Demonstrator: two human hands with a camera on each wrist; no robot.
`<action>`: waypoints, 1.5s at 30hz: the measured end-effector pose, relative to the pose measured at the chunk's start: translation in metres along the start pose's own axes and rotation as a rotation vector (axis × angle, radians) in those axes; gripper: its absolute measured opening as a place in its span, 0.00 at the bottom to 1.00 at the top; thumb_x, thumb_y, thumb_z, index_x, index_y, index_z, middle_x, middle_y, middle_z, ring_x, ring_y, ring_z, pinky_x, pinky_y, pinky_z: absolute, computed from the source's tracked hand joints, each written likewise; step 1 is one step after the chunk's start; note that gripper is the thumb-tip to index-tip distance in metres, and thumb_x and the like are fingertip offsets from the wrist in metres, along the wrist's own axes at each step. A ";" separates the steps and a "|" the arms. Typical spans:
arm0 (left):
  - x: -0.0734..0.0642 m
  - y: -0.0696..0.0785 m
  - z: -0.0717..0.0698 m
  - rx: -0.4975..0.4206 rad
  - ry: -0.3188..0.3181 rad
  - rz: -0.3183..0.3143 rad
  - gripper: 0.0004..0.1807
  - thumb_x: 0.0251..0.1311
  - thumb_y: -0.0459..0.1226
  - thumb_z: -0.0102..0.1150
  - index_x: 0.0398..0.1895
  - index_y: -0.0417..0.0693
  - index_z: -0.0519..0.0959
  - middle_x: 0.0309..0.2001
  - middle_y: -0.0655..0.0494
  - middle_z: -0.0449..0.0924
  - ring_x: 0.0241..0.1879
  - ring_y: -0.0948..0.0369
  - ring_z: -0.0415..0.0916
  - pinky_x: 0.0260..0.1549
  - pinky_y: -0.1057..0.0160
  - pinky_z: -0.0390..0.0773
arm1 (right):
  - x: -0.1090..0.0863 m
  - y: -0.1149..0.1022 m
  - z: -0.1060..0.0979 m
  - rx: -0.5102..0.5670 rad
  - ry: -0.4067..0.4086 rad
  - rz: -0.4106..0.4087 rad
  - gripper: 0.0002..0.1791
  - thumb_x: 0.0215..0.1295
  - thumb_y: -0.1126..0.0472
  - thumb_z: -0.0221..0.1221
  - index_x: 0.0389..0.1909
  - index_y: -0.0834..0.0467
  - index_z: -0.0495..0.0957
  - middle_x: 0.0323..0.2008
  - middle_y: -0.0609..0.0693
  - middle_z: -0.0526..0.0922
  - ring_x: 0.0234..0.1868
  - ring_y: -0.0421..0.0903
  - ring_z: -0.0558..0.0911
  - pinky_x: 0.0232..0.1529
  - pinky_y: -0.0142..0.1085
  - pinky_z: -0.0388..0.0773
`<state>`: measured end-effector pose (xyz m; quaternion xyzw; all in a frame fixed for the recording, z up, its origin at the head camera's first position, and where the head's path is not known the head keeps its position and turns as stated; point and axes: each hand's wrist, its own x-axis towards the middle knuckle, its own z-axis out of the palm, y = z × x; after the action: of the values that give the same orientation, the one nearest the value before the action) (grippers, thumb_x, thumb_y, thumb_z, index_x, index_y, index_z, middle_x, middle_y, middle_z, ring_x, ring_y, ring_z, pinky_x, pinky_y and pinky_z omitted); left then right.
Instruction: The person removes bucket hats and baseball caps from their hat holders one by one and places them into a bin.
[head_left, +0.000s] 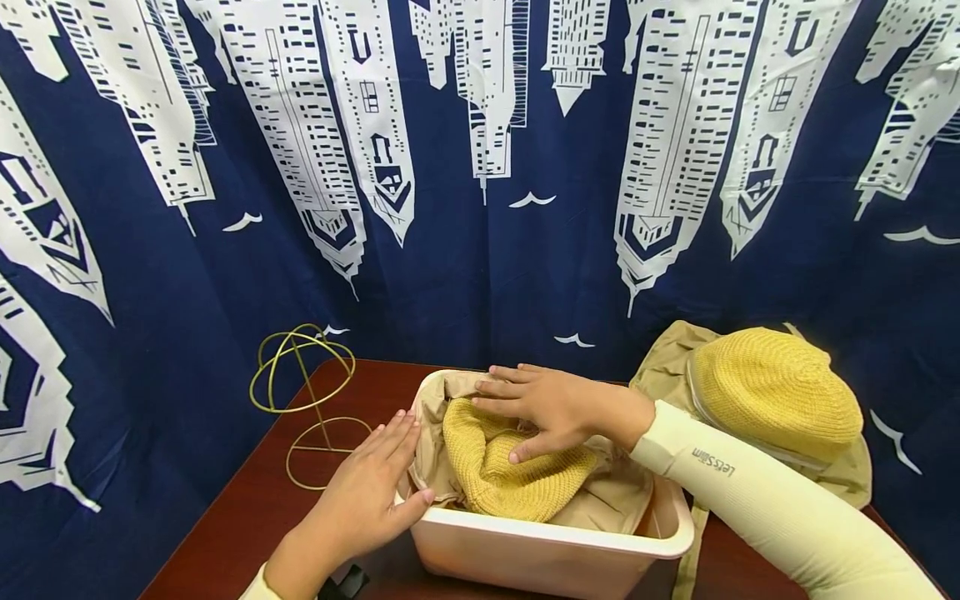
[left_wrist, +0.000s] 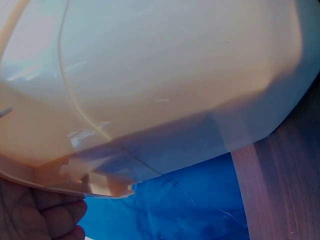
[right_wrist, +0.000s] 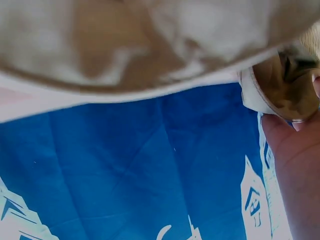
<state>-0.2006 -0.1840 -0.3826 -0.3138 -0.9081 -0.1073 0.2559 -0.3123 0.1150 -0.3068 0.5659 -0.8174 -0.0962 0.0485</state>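
A pale pink plastic bin (head_left: 525, 542) stands on the table with a beige cloth item (head_left: 611, 500) lining part of its inside. A yellow knit hat (head_left: 517, 483) lies on that cloth, its middle pushed in. My right hand (head_left: 551, 408) rests over the hat, fingers spread and extended toward the far left rim. On the bin's left rim lies my left hand (head_left: 367, 483), with straight fingers along it and the thumb by the front corner. In the left wrist view, the bin's wall (left_wrist: 175, 90) fills most of the picture, and the fingers (left_wrist: 60, 215) touch its edge.
A gold wire stand (head_left: 300, 408) is left of the bin. Behind the right arm, another yellow knit hat (head_left: 776, 392) sits on beige cloth (head_left: 667, 354) at the table's right. A small black object (head_left: 351, 581) lies near the left wrist. A navy skyline-print curtain (head_left: 480, 275) hangs behind the table.
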 end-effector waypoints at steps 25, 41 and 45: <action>0.001 0.003 0.002 -0.001 0.000 -0.004 0.41 0.61 0.55 0.59 0.67 0.32 0.70 0.69 0.38 0.66 0.72 0.48 0.59 0.67 0.46 0.62 | -0.028 0.000 0.008 0.079 0.027 0.052 0.48 0.64 0.26 0.48 0.77 0.51 0.58 0.76 0.56 0.57 0.75 0.51 0.58 0.71 0.46 0.59; 0.004 0.002 0.002 0.004 0.036 0.005 0.41 0.59 0.53 0.60 0.67 0.30 0.69 0.68 0.37 0.67 0.71 0.46 0.60 0.67 0.45 0.62 | -0.103 0.014 -0.030 0.103 0.242 0.249 0.43 0.64 0.39 0.61 0.73 0.58 0.64 0.74 0.61 0.59 0.72 0.59 0.63 0.65 0.55 0.67; 0.002 0.003 0.003 0.000 0.027 0.000 0.42 0.60 0.54 0.60 0.67 0.30 0.69 0.68 0.37 0.67 0.71 0.46 0.60 0.68 0.46 0.62 | -0.124 0.013 -0.023 0.084 0.265 0.289 0.42 0.64 0.41 0.63 0.72 0.60 0.66 0.73 0.62 0.61 0.71 0.61 0.64 0.63 0.58 0.68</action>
<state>-0.2007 -0.1798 -0.3839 -0.3125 -0.9045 -0.1116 0.2679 -0.2765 0.2327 -0.2780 0.4519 -0.8799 0.0210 0.1453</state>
